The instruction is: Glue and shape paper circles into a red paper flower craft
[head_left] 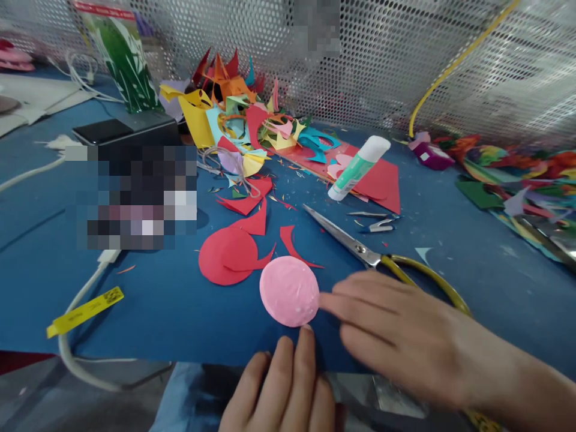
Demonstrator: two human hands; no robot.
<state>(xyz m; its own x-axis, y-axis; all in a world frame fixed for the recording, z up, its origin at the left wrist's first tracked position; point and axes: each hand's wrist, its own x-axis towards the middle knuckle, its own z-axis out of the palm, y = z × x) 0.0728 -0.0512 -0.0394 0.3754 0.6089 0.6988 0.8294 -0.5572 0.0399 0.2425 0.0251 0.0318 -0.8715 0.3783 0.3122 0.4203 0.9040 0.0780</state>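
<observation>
A pink paper circle with whitish, glossy smears lies near the front edge of the table. The outstretched index finger of my right hand touches its right rim. From below, my left hand reaches up with its fingers extended, one fingertip at the circle's lower edge. Just left of the circle are red paper circles, partly overlapping, and a curved red offcut. Large scissors with yellow handles lie behind my right hand, which covers part of the handles. Neither hand grips anything that I can see.
A glue stick with a white cap stands tilted behind the scissors. Coloured paper scraps are heaped at the back, with more at the far right. A white cable with a yellow tag hangs over the left front edge.
</observation>
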